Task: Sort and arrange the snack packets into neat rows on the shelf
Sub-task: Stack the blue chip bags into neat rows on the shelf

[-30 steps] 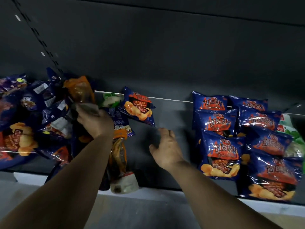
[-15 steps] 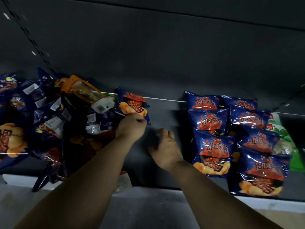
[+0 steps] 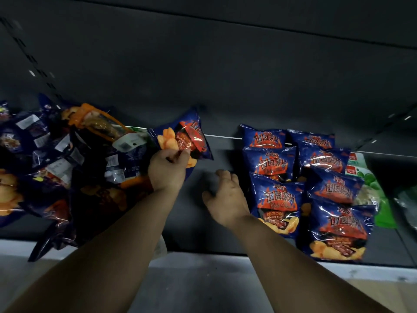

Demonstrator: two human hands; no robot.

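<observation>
My left hand (image 3: 167, 170) grips the lower edge of a blue barbecue chip packet (image 3: 188, 136), lifted and tilted near the shelf's back middle. My right hand (image 3: 225, 195) hovers over the bare dark shelf (image 3: 198, 222) with relaxed fingers, holding nothing, just left of the arranged packets. Two neat rows of the same blue packets (image 3: 302, 181) lie at the right. A jumbled pile of blue packets (image 3: 52, 168) covers the left side, with an orange-trimmed clear packet (image 3: 101, 125) on top.
Green packets (image 3: 370, 184) lie at the far right beside the rows. The shelf's pale front edge (image 3: 225, 263) runs below my arms. A dark back panel rises behind the shelf.
My left hand left the pile, took hold of the loose blue packet at the back and lifted it. The right hand stayed over the shelf's middle.
</observation>
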